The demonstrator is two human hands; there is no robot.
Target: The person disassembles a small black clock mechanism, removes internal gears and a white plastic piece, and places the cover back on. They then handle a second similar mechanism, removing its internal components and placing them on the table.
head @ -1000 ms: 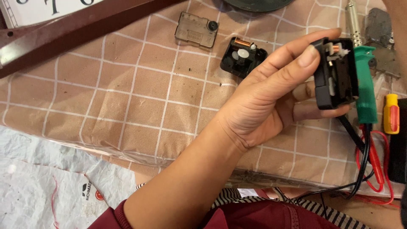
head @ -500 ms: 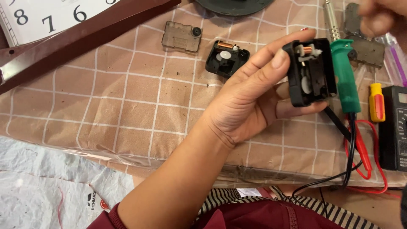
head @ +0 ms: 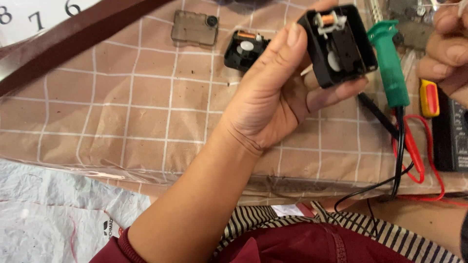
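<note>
My left hand [head: 273, 97] holds an open black clock movement case [head: 341, 44] between thumb and fingers, with its open side toward me. A copper coil and white gears show inside it. My right hand [head: 446, 53] is at the right edge, fingers curled, just right of a green-handled soldering iron [head: 390, 68]. Whether it grips anything I cannot tell. A second black movement part [head: 246, 48] lies on the checked brown cloth [head: 122, 112] behind my left hand, and beside it is a smoky clear cover [head: 194, 28].
A wall clock with a brown frame [head: 73, 39] lies at the upper left. A yellow-and-red screwdriver [head: 429, 97], a black meter [head: 451, 136] and red and black leads [head: 414, 156] are on the right. White sacking [head: 48, 214] covers the lower left.
My left hand has brought the black case up and closer to the camera. My right hand has come down from the top right corner to beside the green handle.
</note>
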